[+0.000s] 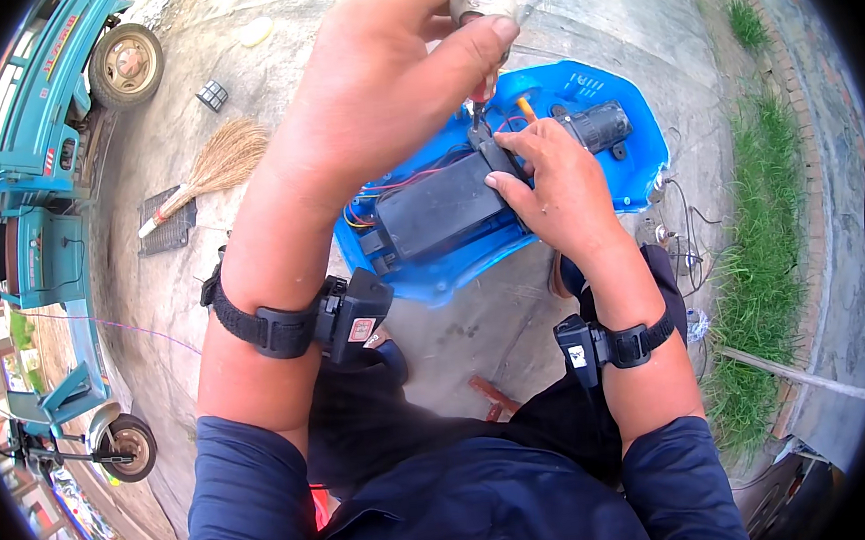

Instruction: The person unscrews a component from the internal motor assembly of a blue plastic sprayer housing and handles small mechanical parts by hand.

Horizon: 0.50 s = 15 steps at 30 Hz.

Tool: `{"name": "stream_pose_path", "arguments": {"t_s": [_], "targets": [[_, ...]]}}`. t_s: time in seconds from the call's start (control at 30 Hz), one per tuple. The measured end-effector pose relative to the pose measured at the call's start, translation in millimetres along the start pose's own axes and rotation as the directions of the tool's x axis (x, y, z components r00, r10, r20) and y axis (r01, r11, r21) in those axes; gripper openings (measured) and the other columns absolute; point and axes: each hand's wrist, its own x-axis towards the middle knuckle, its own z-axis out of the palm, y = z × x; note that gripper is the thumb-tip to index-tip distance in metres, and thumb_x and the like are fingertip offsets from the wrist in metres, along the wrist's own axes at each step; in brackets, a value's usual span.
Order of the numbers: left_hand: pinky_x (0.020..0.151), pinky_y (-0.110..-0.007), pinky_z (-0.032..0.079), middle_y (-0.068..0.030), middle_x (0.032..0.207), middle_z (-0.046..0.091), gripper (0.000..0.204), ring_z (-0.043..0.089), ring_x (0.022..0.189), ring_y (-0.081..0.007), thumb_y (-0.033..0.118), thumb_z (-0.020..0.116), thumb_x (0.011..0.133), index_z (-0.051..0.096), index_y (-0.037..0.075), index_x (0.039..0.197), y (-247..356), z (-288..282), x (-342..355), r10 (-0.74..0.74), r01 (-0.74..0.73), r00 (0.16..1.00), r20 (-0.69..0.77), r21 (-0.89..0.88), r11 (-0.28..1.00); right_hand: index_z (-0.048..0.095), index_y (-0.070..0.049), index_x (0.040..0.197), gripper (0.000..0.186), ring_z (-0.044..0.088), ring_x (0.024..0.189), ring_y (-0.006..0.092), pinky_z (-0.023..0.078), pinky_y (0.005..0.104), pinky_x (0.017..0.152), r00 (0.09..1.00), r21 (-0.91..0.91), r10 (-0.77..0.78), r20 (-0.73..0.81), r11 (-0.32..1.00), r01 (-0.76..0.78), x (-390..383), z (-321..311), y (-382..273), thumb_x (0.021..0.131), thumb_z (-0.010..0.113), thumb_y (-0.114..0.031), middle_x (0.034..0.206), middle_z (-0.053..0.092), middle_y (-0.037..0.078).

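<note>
Blk box sat in the blue shell in front of you, w/ a blk bracket by its R end. Work looked prob. midway: box in place, thin wires exposed, fastening at bracket prob. unfinished; in or out, couldn't tell. Your L hand, raised high, gripped a screwdriver-like tool, tip down near bracket. Your R hand was half-curled against bracket; pinching or just steadying, couldn't tell.

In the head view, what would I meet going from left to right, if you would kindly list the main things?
Teal metal cargo vehicle → straw broom with a pale handle → open blue plastic shell → strip of green grass.
</note>
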Motion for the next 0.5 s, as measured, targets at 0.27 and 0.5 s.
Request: {"name": "stream_pose_path", "arguments": {"t_s": [0.27, 0.5], "targets": [[0.083, -0.03, 0.055, -0.0106, 0.105, 0.068, 0.038, 0.066, 0.091, -0.0161, 0.015, 0.078, 0.092, 0.068, 0.003, 0.128, -10.3, -2.9, 5.5, 0.169, -0.167, 0.986, 0.011, 0.233, 0.958, 0.074, -0.007, 0.114, 0.037, 0.067, 0.098, 0.0346, 0.055, 0.0459, 0.083, 1.0, 0.001, -0.007, -0.001, 1.0, 0.007, 0.4, 0.9, -2.2, 0.081, 0.081, -0.022, 0.104, 0.065, 0.013], [0.077, -0.028, 0.054, -0.0102, 0.104, 0.068, 0.034, 0.068, 0.091, -0.0144, 0.012, 0.074, 0.094, 0.069, 0.002, 0.126, -10.8, -2.1, 1.6, 0.036, -0.028, 0.999, -0.037, 0.178, 0.984, 0.074, -0.006, 0.114, 0.038, 0.067, 0.099, 0.0346, 0.056, 0.0454, 0.084, 1.0, 0.004, 0.003, 0.02, 1.0, -0.003, 1.5, -0.7, -5.2, 0.08, 0.081, -0.022, 0.104, 0.065, 0.013]]}}
